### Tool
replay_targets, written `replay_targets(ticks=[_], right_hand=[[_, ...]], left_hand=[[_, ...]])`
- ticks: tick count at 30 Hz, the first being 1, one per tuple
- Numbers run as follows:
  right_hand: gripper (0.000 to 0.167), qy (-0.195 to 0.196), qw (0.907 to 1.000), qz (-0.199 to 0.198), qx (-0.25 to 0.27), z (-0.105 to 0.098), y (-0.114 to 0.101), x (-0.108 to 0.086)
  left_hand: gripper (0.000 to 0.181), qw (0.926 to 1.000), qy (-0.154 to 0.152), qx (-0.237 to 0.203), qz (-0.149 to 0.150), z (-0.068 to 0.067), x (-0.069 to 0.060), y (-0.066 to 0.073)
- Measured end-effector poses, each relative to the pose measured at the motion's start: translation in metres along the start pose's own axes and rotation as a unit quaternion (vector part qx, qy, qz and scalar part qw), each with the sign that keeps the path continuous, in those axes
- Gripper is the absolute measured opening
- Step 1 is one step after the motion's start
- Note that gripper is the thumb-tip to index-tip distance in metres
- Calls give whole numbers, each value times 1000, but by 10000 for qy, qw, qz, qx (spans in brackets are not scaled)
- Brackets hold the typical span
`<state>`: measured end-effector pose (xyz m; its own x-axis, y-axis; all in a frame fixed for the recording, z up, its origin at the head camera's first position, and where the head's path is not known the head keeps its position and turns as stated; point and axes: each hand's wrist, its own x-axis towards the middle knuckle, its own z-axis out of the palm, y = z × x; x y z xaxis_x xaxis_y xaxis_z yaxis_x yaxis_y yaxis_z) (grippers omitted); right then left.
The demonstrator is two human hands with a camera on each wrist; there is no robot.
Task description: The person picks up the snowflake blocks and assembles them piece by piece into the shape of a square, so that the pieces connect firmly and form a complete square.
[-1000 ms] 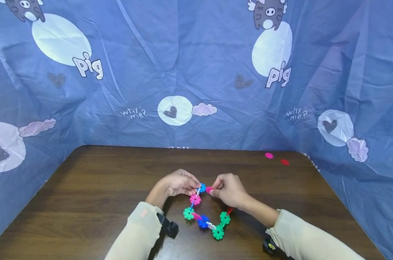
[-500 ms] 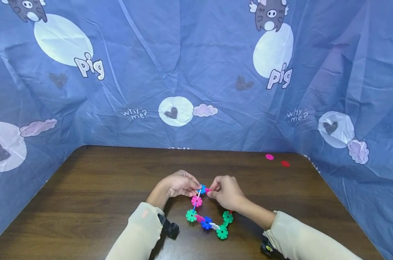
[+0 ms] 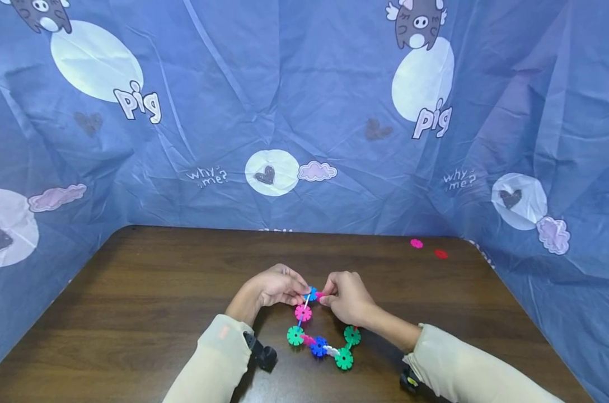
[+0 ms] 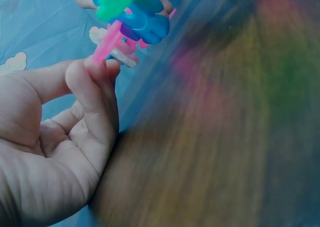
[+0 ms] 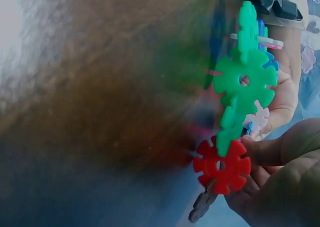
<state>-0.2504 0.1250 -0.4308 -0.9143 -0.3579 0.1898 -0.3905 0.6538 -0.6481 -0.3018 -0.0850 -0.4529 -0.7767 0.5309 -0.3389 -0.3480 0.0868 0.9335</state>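
A chain of notched plastic snowflake discs hangs in a curve between my hands, in green [image 3: 343,358], dark blue [image 3: 319,346], pink [image 3: 303,312] and white. At its upper end, my left hand [image 3: 279,286] pinches a blue disc [image 3: 312,294] between thumb and fingers. My right hand [image 3: 351,294] pinches a small pink disc [image 3: 320,295] that meets the blue disc's right edge; how deep it sits cannot be told. The right wrist view has a red disc [image 5: 222,165] joined below green discs [image 5: 245,82], close to the right hand's fingers.
Two loose discs, one pink [image 3: 417,243] and one red [image 3: 441,254], lie at the back right of the brown wooden table [image 3: 158,291]. Behind it hangs a blue printed cloth [image 3: 365,196]. Each wrist carries a black camera [image 3: 264,355].
My right hand has moved slightly left, bringing its pink disc from beside the blue disc into contact with it. The left hand has stayed nearly still; the hanging chain has shifted a little.
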Motion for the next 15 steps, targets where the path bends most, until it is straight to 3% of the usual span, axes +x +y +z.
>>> replay_targets(ticks=[8, 15], right_hand=[[24, 45, 9988, -314, -380, 2, 2, 0], [20, -89, 9988, 158, 458, 2, 5, 0]], left_hand=[[9, 9999, 130, -30, -5, 1, 0, -1], [10, 9999, 170, 0, -30, 3, 1, -1]])
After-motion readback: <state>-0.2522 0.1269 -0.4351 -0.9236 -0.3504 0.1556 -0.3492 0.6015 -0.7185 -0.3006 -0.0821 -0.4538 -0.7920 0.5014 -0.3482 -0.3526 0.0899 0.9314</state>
